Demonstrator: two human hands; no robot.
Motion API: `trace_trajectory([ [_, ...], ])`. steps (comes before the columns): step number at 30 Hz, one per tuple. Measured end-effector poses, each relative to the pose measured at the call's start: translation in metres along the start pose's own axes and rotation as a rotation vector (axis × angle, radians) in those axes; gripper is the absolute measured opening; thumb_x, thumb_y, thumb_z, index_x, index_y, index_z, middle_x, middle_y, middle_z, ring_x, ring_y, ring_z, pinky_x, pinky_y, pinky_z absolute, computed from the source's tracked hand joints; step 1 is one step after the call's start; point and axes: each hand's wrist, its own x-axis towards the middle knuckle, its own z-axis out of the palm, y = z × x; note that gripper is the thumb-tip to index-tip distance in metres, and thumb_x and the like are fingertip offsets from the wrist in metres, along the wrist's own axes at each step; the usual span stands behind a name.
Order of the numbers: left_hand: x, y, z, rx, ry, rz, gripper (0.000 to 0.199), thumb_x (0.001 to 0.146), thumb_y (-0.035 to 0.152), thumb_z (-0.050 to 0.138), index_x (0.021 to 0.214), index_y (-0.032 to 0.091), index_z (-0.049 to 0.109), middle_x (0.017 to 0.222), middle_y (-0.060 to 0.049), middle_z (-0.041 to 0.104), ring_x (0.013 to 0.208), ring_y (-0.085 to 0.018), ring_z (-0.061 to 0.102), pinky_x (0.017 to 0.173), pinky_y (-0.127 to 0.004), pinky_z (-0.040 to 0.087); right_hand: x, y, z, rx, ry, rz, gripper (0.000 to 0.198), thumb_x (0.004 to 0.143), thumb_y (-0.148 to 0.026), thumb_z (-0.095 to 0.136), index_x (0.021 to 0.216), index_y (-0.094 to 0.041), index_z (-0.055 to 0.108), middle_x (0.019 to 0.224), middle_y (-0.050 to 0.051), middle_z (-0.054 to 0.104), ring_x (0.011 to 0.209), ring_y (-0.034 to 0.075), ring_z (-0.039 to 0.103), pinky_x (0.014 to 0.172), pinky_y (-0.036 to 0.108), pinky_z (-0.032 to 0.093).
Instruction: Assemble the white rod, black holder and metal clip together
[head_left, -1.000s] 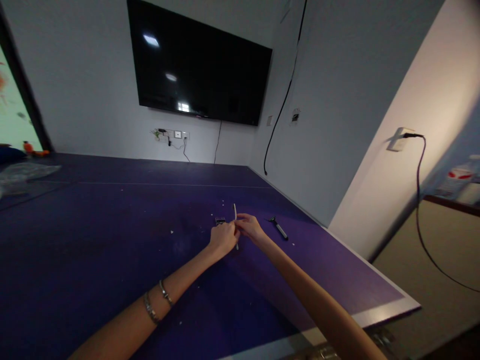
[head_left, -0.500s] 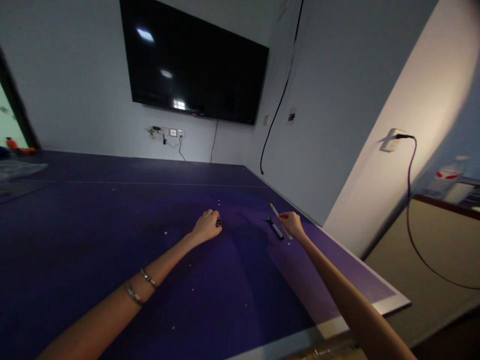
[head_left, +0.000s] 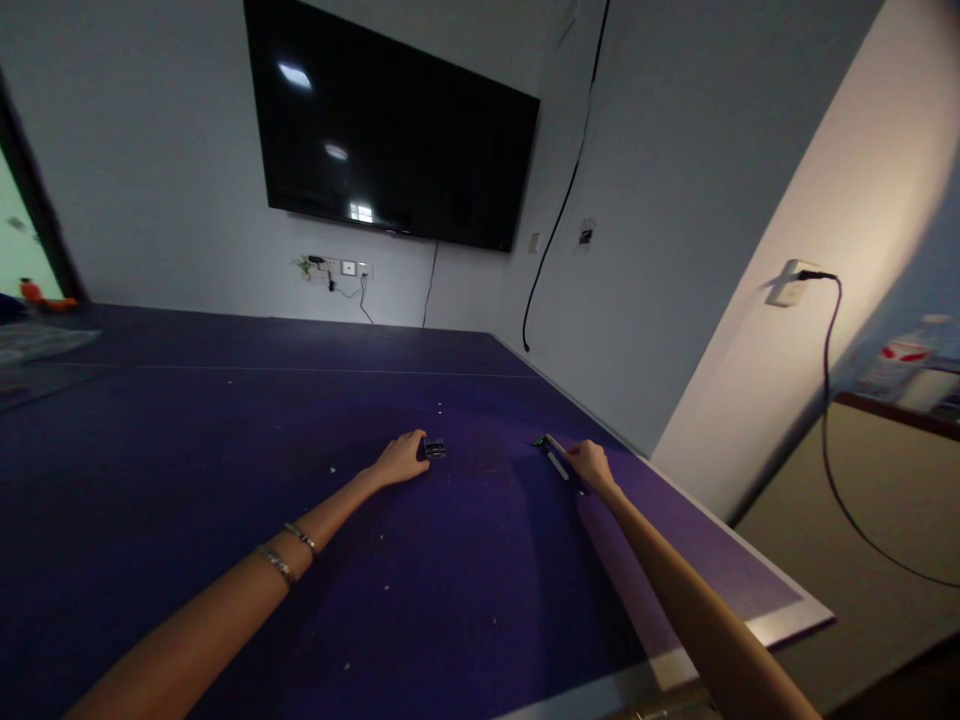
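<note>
My left hand (head_left: pixel 401 458) rests on the purple tabletop (head_left: pixel 450 560), thumb and fingers closed on the left edge of a small dark rectangular board (head_left: pixel 436 449). That board looks like a little circuit board, though its detail is too small to make out. Farther right, my right hand (head_left: pixel 590 464) pinches a thin pale stick (head_left: pixel 556 444), pointing up and to the left. Just beneath the stick lies a slim tool with a dark head and a pale grey handle (head_left: pixel 558 465); its exact kind cannot be made out.
Several tiny white bits (head_left: pixel 333 470) are scattered over the tabletop. Clear plastic (head_left: pixel 45 343) lies at the far left. A black cable (head_left: pixel 551 235) hangs by the wall, and a television (head_left: pixel 397 120) is mounted above. The table's pale edge (head_left: pixel 795 618) runs along the right.
My left hand has shifted slightly left, exposing more of the dark board. The stick in my right hand has moved down, closer over the slim tool.
</note>
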Motion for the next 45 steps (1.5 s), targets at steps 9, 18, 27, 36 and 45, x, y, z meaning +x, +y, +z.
trace_trajectory([
  [9, 0.012, -0.005, 0.014, -0.052, 0.030, 0.051, 0.045, 0.073, 0.031, 0.052, 0.114, 0.014, 0.048, 0.112, -0.011, 0.059, 0.101, -0.022, 0.057, 0.086, -0.029, 0.041, 0.000, -0.001, 0.002, -0.040, -0.036, -0.006, 0.017, 0.069, -0.018, 0.058, 0.075, -0.015, 0.073, 0.077, 0.010, 0.071, 0.074, 0.021, 0.066, 0.055, 0.020, 0.040],
  [18, 0.018, -0.015, 0.024, -0.121, 0.075, 0.072, 0.034, 0.074, 0.024, 0.051, 0.107, 0.014, 0.052, 0.105, -0.012, 0.062, 0.094, -0.023, 0.059, 0.083, -0.033, 0.042, -0.008, -0.011, -0.016, -0.031, -0.009, -0.047, 0.026, 0.075, -0.026, 0.052, 0.080, -0.013, 0.073, 0.075, 0.011, 0.071, 0.074, 0.023, 0.066, 0.055, 0.022, 0.042],
  [27, 0.020, -0.005, 0.018, -0.254, 0.172, 0.140, 0.039, 0.065, 0.017, 0.057, 0.104, 0.013, 0.052, 0.104, -0.011, 0.058, 0.097, -0.022, 0.055, 0.088, -0.035, 0.041, -0.010, -0.059, -0.025, 0.051, -0.079, -0.322, 0.027, 0.073, -0.024, 0.056, 0.096, -0.017, 0.070, 0.093, 0.007, 0.069, 0.085, 0.019, 0.063, 0.074, 0.023, 0.046],
  [36, -0.007, 0.048, 0.000, -0.343, 0.151, 0.330, 0.052, 0.064, 0.018, 0.061, 0.114, 0.015, 0.045, 0.112, -0.012, 0.054, 0.104, -0.023, 0.051, 0.092, -0.037, 0.040, -0.053, -0.131, -0.014, 0.184, -0.438, -0.833, 0.071, 0.059, -0.041, 0.074, 0.122, -0.013, 0.053, 0.114, 0.013, 0.059, 0.091, 0.022, 0.059, 0.081, 0.034, 0.046],
  [45, -0.029, 0.063, -0.001, -0.366, 0.113, 0.401, 0.052, 0.068, 0.024, 0.062, 0.117, 0.017, 0.044, 0.115, -0.011, 0.054, 0.107, -0.024, 0.052, 0.092, -0.037, 0.041, -0.066, -0.147, -0.015, 0.160, -0.475, -0.995, 0.039, 0.068, -0.031, 0.067, 0.105, -0.018, 0.064, 0.097, 0.007, 0.065, 0.088, 0.020, 0.060, 0.078, 0.029, 0.045],
])
